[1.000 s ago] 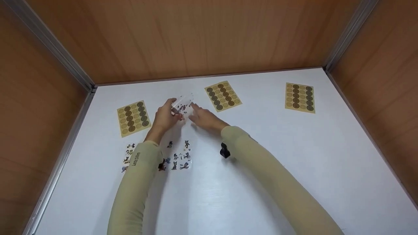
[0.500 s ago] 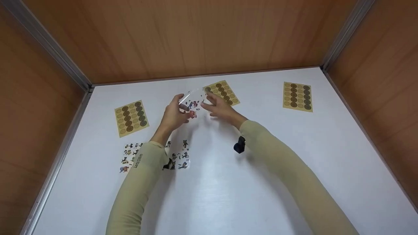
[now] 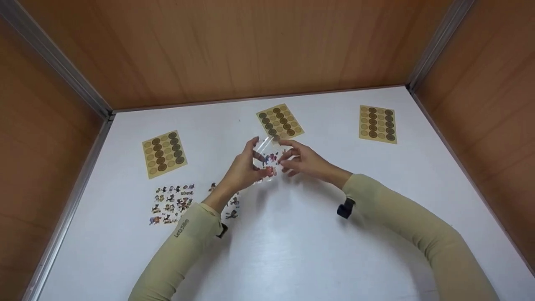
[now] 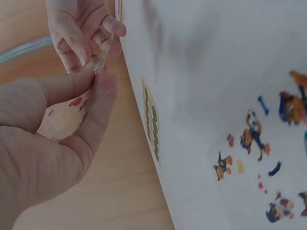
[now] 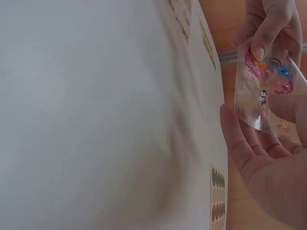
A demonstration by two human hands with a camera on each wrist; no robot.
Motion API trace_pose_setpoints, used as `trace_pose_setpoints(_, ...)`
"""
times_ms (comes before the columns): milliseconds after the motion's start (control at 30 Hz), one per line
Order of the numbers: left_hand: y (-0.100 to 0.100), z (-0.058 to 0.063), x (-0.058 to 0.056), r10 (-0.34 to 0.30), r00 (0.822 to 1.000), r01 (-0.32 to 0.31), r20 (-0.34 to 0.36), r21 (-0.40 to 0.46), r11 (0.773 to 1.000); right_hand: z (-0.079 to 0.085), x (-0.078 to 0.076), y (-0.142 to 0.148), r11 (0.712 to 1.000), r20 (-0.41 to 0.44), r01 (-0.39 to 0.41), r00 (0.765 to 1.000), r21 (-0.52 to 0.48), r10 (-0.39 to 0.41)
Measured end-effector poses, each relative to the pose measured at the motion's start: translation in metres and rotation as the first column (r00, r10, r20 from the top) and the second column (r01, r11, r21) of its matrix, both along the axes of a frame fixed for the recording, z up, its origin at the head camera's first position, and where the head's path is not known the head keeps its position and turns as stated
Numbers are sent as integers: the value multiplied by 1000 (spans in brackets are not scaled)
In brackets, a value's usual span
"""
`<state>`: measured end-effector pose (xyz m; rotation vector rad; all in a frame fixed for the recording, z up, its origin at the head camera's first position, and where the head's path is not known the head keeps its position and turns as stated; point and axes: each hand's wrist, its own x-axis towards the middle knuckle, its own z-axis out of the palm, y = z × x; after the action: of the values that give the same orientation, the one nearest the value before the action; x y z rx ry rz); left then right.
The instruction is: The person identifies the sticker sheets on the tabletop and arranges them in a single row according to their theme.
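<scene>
Clear, glossy plastic sticker sheet [image 3: 271, 158] with small colourful figures shows in the head view raised above the smooth white table [image 3: 288, 238], between the person's two hands. The left hand [image 3: 241, 170] pinches its left side between thumb and fingers; the right hand [image 3: 308, 162] has bent fingers at the opposite edge. Three rectangular tan paper sheets of round dark and pale stickers lie flat at left [image 3: 165, 154], middle [image 3: 279, 122] and right [image 3: 378, 124], before wood-grained panels [image 3: 250, 50]. Cartoon-animal stickers [image 3: 170, 205] lie near the left sleeve [image 3: 179, 255].

The left wrist view shows the clear sheet curving, thin, from the left hand's grip.

From the right wrist, pink and blue figures shine through; whether the right hand pinches the film, I cannot tell.
</scene>
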<state>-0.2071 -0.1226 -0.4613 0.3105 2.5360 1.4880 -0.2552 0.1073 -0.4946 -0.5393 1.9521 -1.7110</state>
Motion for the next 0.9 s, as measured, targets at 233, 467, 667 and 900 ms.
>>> trace_pose_setpoints(233, -1, -13, 30, -58, 998, 60, 29, -48, 997, -12, 34, 11, 994, -114, -21, 993, 111, 33)
trace_pose_setpoints(467, -14, -32, 55, -74, 995, 76, 60, -35, 996, -26, 64, 11, 983, -276, -48, 956, 176, 96)
trace_pose_setpoints(667, -20, -41, 66, -33, 997, 41, 72, -114, 993, -28, 78, 10, 932, -364, -62, 910, 358, 200)
trace_pose_setpoints(900, -19, -50, 67, 12, 1000, -6, 23, -222, 975, -27, 79, 7, 890, -450, -77, 841, 450, 300)
